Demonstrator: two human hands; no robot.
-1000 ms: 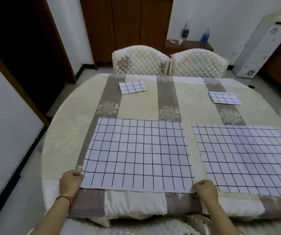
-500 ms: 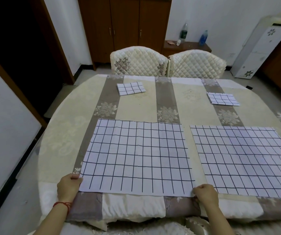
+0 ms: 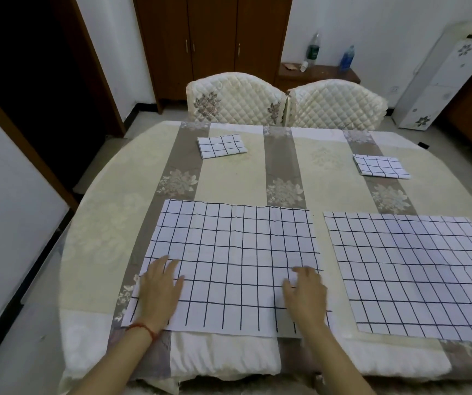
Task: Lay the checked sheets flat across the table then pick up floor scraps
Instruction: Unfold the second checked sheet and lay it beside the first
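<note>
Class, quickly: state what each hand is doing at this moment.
Left hand: open, fingers flat on the unfolded white black-checked sheet.
Right hand: open, fingers loosely spread on the same sheet; holding nothing.

The left hand point(image 3: 159, 292) and the right hand point(image 3: 306, 293) lay flat on the near checked sheet point(image 3: 230, 263), each covering the squares beneath its palm, and the right forearm hid part of that sheet's near edge. To the right of the right hand, the second spread sheet point(image 3: 411, 269) ran off the picture's right edge, so its far corner could not be seen. Both forearms were cut off by the bottom edge. Beyond the hands, the labels on the two bottles point(image 3: 313, 51) were too small to read. The doorway point(image 3: 29, 67) to the left of the left hand was too dark to make out.
</note>
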